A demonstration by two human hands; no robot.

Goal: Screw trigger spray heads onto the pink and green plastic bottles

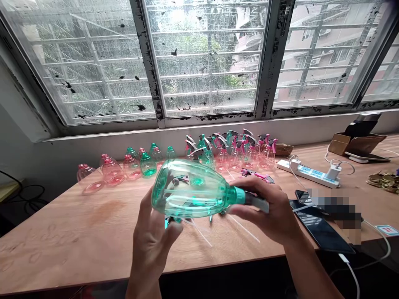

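Note:
A clear green spray bottle (190, 191) lies sideways in the air above the table, its base to the left and its neck to the right. My left hand (154, 232) supports the base end, thumb below and fingers behind. Around the green collar and grey trigger head at the neck, my right hand (268, 207) is closed. Beneath the bottle, loose spray heads with white dip tubes (199, 232) lie on the wood, partly hidden by it. Pink and grey spray heads (257, 175) rest just behind my right hand.
Headless pink bottles (114, 172) and green bottles (148, 166) stand at the back left. Several bottles with spray heads (237, 155) are grouped at the back centre. To the right are a power strip (308, 172), a tablet (322, 228), cables and a cardboard box (355, 143).

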